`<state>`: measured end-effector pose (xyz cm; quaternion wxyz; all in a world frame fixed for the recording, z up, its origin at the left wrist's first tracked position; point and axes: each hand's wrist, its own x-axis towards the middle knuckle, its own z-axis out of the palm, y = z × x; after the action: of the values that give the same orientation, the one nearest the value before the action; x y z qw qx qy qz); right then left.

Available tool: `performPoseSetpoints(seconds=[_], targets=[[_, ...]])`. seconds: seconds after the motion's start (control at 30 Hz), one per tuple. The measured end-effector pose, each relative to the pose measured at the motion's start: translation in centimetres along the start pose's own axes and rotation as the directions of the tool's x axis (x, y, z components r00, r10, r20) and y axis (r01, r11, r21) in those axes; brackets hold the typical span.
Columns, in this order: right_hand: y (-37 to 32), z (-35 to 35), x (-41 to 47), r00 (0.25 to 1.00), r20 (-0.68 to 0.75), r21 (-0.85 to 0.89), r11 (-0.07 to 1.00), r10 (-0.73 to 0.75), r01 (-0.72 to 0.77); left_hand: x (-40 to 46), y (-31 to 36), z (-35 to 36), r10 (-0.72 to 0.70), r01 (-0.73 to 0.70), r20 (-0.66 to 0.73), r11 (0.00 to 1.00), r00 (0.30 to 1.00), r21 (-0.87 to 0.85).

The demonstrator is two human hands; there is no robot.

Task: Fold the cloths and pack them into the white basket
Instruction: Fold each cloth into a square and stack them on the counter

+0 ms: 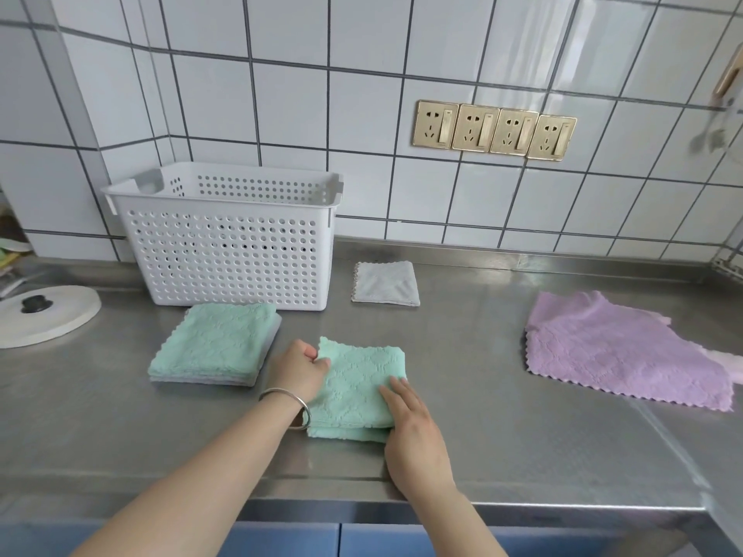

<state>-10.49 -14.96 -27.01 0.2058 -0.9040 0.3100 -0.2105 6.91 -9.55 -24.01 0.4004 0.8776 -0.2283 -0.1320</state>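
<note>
Green cloth point(358, 389): folded, lay at counter point(502, 436) front edge between your hands.
Left hand point(299, 369): pinched cloth's left edge, fingers curled.
Right hand point(410, 428): fingers straight, pressed flat on cloth's right side.
Basket point(225, 239): stood behind, left; nothing seen inside.
Green stack point(215, 343), grey cloth point(386, 284): folded, unpacked.
Purple cloth point(619, 351): unfolded, far right.
Risk: if you lifted by left pinch alone, layers could fall open; cloth near edge could slide off.
</note>
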Motion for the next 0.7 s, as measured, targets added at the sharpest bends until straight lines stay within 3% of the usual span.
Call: performPoseSetpoints(seconds=[0.13, 0.33, 0.4, 0.47, 0.57, 0.7], targets=[[0.1, -0.3, 0.1, 0.998, -0.015, 0.066, 0.996, 0.055, -0.054, -0.2, -0.2, 0.2, -0.017, 0.018, 0.019, 0.999, 1.0, -0.044], [-0.1, -0.8, -0.7, 0.993, 0.101, 0.029, 0.998, 0.054, -0.057, -0.7, -0.6, 0.4, 0.062, -0.062, -0.011, 0.998, 0.998, -0.005], [-0.4, -1.3, -1.0, 0.988, 0.101, 0.084, 0.988, 0.119, -0.127, -1.2, -1.0, 0.0, 0.127, -0.122, -0.046, 0.988, 0.991, 0.09], [-0.6, -2.2, -0.6, 0.97, 0.028, 0.144, 0.959, 0.241, -0.243, -1.7, -1.4, -0.7, 0.178, -0.148, -0.063, 0.934, 0.982, 0.325], [-0.5, -3.6, 1.4, 0.925, -0.061, -0.05, 0.924, 0.375, -0.379, -2.4, -1.3, -1.1, 0.146, -0.13, 0.005, 0.866, 0.989, 0.483], [-0.5, -3.2, 3.1, 0.854, 0.139, -0.27, 0.849, 0.501, -0.455, -2.9, -1.5, -0.4, 0.105, -0.141, 0.096, 0.799, 0.99, 0.585]])
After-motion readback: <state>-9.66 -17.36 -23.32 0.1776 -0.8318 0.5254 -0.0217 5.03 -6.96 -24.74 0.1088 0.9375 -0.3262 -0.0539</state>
